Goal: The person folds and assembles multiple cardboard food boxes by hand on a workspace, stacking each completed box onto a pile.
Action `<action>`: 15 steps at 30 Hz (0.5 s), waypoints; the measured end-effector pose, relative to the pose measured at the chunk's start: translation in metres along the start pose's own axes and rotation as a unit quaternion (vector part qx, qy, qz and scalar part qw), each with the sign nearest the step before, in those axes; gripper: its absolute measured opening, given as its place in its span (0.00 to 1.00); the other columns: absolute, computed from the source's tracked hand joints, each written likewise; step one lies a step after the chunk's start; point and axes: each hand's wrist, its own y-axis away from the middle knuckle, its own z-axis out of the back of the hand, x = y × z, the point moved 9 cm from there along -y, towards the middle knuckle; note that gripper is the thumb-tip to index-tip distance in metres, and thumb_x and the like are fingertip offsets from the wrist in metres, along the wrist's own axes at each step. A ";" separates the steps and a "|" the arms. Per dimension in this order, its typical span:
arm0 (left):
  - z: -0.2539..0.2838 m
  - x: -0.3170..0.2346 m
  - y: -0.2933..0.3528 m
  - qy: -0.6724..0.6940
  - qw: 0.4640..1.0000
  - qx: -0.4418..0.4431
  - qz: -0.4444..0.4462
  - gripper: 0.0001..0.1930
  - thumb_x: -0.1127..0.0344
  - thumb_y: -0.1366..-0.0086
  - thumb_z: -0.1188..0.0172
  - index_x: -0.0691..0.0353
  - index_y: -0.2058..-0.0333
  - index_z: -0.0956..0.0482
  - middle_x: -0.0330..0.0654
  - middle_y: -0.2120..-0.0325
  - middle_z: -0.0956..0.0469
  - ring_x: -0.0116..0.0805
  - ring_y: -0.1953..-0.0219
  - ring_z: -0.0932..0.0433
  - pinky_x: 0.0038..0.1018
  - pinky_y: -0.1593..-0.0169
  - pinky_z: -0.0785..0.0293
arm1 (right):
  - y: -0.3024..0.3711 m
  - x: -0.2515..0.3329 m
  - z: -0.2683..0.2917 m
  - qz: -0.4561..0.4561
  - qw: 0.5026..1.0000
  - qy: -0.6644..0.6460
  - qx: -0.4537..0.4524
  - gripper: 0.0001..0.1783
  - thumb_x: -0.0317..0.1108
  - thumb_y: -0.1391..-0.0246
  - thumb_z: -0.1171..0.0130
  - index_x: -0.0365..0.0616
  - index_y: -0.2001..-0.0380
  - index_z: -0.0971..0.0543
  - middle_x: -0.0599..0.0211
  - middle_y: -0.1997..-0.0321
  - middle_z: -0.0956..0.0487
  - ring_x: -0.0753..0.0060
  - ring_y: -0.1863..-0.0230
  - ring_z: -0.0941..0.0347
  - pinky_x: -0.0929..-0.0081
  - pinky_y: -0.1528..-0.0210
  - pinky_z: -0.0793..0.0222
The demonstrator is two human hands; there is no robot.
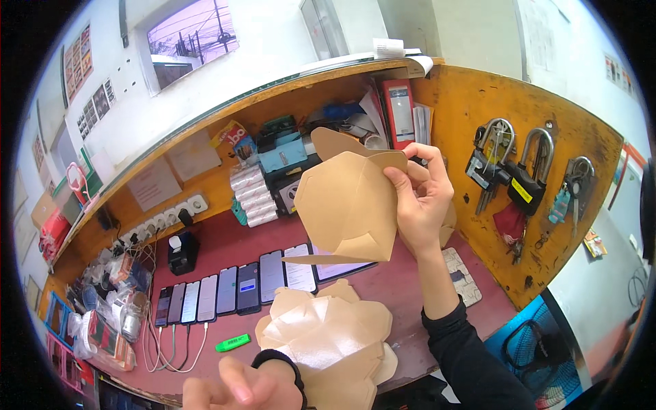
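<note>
My right hand [424, 198] pinches the upper flap of a brown kraft cardboard food box [345, 201] between thumb and fingers, holding it up above the desk. The box is partly folded, with its flaps sticking out at top and bottom. Beneath it lie flat, unfolded box blanks [321, 335] with a shiny surface, seemingly stacked. My left hand [236, 386] is low in the picture, beside the blanks, its fingers apart and nothing in them. A green highlighter [233, 342] rests on the desk just beyond that hand.
Several smartphones [248, 287] stand in a row on the red desk [410, 301], some with charging cables. Plastic-bagged items [109, 328] crowd the left. At the back are a power strip [167, 217], paper rolls [253, 195] and a red binder [400, 113]. Padlocks [529, 178] hang on the right panel.
</note>
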 end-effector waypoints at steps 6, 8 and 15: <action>0.039 0.035 0.014 -0.205 0.966 -0.096 0.125 0.30 0.49 0.49 0.44 0.62 0.52 0.34 0.44 0.56 0.39 0.39 0.54 0.38 0.34 0.51 0.42 | 0.005 0.023 -0.011 0.050 0.998 0.034 0.012 0.11 0.19 0.53 0.44 0.39 0.65 0.31 0.63 0.77 0.21 0.83 0.76 0.27 0.87 0.75 0.34; 0.045 0.083 -0.004 -0.416 0.887 -0.050 0.192 0.40 0.46 0.51 0.42 0.69 0.45 0.40 0.51 0.42 0.43 0.43 0.44 0.41 0.36 0.45 0.45 | 0.006 0.027 -0.008 0.071 0.995 0.069 0.025 0.11 0.19 0.53 0.43 0.39 0.66 0.31 0.63 0.77 0.21 0.83 0.77 0.27 0.87 0.76 0.34; 0.061 0.179 0.091 0.037 0.749 0.049 0.659 0.32 0.63 0.51 0.33 0.67 0.48 0.35 0.41 0.54 0.30 0.28 0.51 0.34 0.26 0.49 0.37 | 0.015 0.055 -0.026 0.183 0.978 0.081 0.065 0.06 0.19 0.56 0.42 0.37 0.72 0.26 0.58 0.70 0.19 0.75 0.73 0.21 0.83 0.73 0.27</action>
